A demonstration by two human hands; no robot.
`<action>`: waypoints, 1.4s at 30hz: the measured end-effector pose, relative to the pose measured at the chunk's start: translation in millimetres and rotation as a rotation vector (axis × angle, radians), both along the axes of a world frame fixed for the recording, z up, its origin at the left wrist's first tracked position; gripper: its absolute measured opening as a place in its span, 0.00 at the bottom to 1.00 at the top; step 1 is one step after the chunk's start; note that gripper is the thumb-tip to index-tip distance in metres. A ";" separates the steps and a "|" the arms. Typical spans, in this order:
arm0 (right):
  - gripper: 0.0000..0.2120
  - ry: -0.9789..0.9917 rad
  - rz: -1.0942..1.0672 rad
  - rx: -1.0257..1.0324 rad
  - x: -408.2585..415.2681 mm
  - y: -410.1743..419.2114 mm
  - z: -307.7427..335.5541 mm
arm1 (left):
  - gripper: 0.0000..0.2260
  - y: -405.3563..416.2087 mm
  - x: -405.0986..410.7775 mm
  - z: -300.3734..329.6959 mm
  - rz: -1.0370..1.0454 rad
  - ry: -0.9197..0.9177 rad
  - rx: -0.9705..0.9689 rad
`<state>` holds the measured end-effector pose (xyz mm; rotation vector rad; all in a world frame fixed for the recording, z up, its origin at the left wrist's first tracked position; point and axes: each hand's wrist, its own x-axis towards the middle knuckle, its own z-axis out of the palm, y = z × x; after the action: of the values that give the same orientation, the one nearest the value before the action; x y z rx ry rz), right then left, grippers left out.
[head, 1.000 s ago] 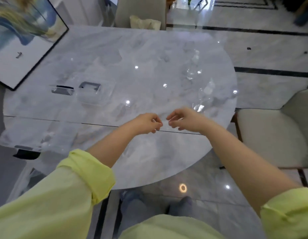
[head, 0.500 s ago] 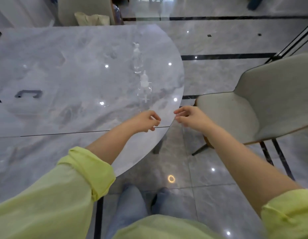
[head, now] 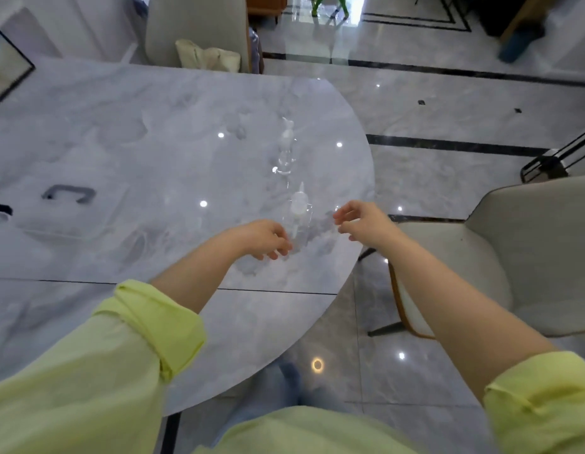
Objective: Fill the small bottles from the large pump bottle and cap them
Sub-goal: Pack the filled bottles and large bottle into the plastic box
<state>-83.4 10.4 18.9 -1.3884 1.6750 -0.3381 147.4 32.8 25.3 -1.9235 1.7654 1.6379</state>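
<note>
Two clear plastic bottles with white pump tops stand on the grey marble table (head: 153, 132) near its right edge. The nearer bottle (head: 298, 211) sits between my hands; the farther bottle (head: 286, 147) stands behind it. My left hand (head: 268, 239) hovers just left of the nearer bottle, fingers loosely curled, holding nothing. My right hand (head: 359, 221) is to its right, over the table's edge, fingers loosely bent, with nothing in it. Neither hand touches a bottle.
A clear box with a dark handle (head: 68, 193) lies at the table's left. A beige chair (head: 500, 257) stands to the right of the table, another chair (head: 199, 24) at its far side. A framed picture's corner (head: 6, 73) shows far left.
My view has swung right along the table. Both hands moved forward and apart, now flanking the nearer pump bottle; their fingers have loosened from a pinched pose.
</note>
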 end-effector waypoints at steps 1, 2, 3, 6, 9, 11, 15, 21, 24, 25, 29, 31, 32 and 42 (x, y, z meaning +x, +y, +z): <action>0.11 0.007 -0.025 -0.019 1.8 -8.6 1.1 | 0.08 -5.3 7.4 0.7 0.010 -0.009 -0.007; 0.12 0.009 -0.053 -0.039 5.3 -18.3 1.8 | 0.07 -12.6 15.2 2.5 0.025 -0.018 -0.015; 0.12 0.004 -0.075 -0.049 7.8 -23.3 1.4 | 0.06 -17.5 20.8 3.3 0.040 -0.022 -0.025; 0.13 -0.018 -0.094 -0.027 20.8 -38.4 -3.7 | 0.05 -30.2 36.3 8.1 0.108 -0.034 -0.053; 0.15 -0.055 -0.111 -0.022 30.7 -55.7 -12.3 | 0.06 -40.8 45.4 6.3 0.218 -0.021 -0.106; 0.15 -0.065 -0.125 -0.021 35.4 -72.3 -16.9 | 0.07 -50.2 49.2 3.1 0.347 0.002 -0.159; 0.15 -0.086 -0.101 0.008 38.8 -103.7 -24.0 | 0.08 -72.5 51.1 -1.7 0.507 0.010 -0.221; 0.14 -0.094 0.014 0.045 26.6 -161.0 -40.0 | 0.15 -109.0 29.1 -10.9 0.490 0.032 -0.031; 0.12 -0.084 0.065 0.079 19.7 -196.9 -52.3 | 0.19 -126.4 13.3 -13.2 0.558 0.064 0.014; 0.12 -0.083 0.085 0.079 19.1 -208.5 -55.0 | 0.20 -132.3 9.7 -14.6 0.575 0.060 0.024; 0.22 -0.094 0.197 0.119 22.7 -249.0 -65.0 | 0.22 -157.7 -2.1 -25.7 0.654 0.022 0.081; 0.28 -0.098 0.262 0.116 27.7 -264.6 -68.2 | 0.22 -169.7 -4.9 -34.4 0.697 0.017 0.124; 0.30 -0.096 0.287 0.107 29.7 -270.1 -70.9 | 0.22 -174.1 -6.1 -38.2 0.710 0.019 0.144; 0.38 -0.076 0.498 0.104 48.8 -312.8 -79.5 | 0.33 -229.8 -16.6 -48.6 0.686 0.018 0.186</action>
<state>-34.6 -302.4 -60.5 -1.6315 1.2135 -0.0168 130.8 -196.9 -23.3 -2.5822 0.9368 1.8986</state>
